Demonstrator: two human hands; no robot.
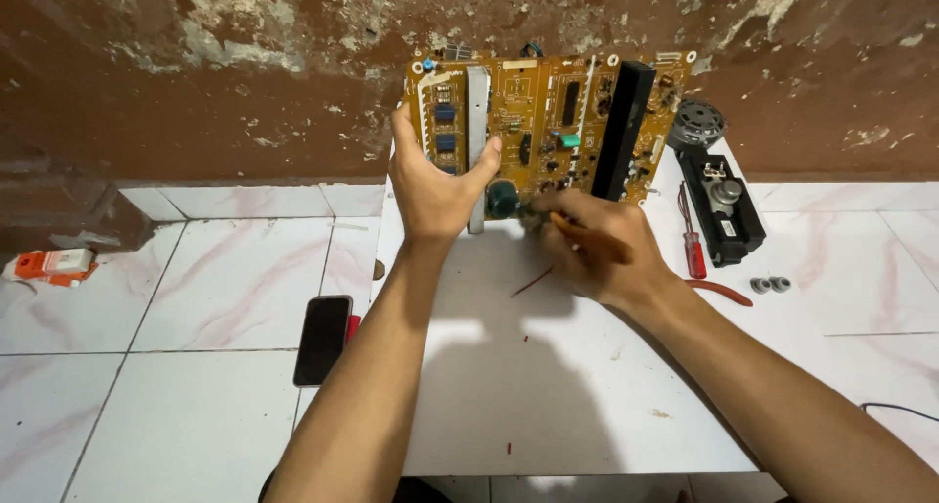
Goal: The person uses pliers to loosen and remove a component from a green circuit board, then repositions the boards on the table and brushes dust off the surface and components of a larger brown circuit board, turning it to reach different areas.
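At upper centre of the frame, the left hand (437, 185) reaches up, its fingers clenched around the left part of a yellow circuit board (548, 126) standing upright on the white tabletop (548, 386). The right hand (597, 249) grips a thin tool at the board's lower edge. White floor tiles surround it; a peeling brown wall rises behind.

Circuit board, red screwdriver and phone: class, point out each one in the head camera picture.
circuit board (548, 112), head view, on its brown component face.
red screwdriver (693, 256), head view, on its red handle.
phone (324, 339), head view, on the middle of its dark screen.
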